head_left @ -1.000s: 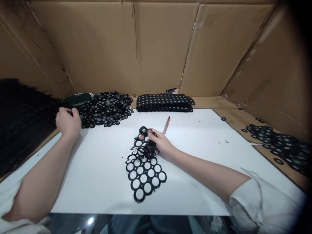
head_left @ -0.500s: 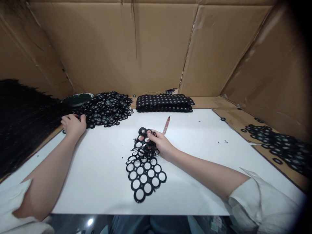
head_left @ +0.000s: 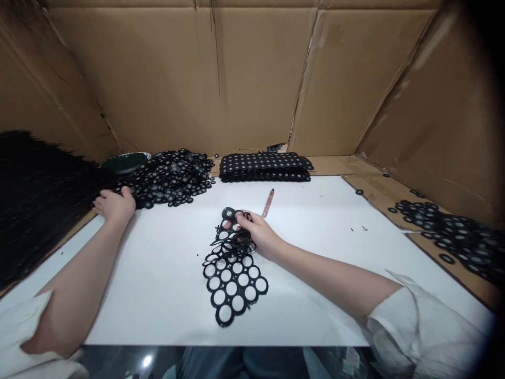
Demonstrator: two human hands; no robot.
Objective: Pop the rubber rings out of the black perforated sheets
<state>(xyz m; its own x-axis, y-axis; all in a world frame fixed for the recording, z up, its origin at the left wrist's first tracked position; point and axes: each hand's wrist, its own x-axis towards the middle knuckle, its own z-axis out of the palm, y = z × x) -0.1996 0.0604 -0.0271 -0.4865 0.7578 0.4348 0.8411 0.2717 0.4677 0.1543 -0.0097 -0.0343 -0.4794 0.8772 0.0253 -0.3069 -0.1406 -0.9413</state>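
Observation:
My right hand [head_left: 256,231] pinches the upper end of a black lattice sheet of joined rings [head_left: 231,288]. The sheet's lower part lies toward me over the white board; its upper part is crumpled under my fingers. At the left, my left hand [head_left: 116,204] is at the near edge of a heap of small black rings [head_left: 173,176], beside a dark mass of black strands [head_left: 35,195]. Its thumb and fingers are apart, and nothing shows between them. The fingertips lie partly against the dark background.
A pink pointed pen-like tool [head_left: 269,203] lies beyond my right hand. Stacked black dotted sheets [head_left: 265,166] sit at the back. A shallow dish [head_left: 126,162] stands behind the heap. More black rings [head_left: 453,231] lie at right on cardboard. Cardboard walls [head_left: 256,79] enclose the white board [head_left: 158,295].
My left hand has shifted slightly left and toward me, its thumb moving off the ring heap. My right hand and the lattice sheet stay almost where they were.

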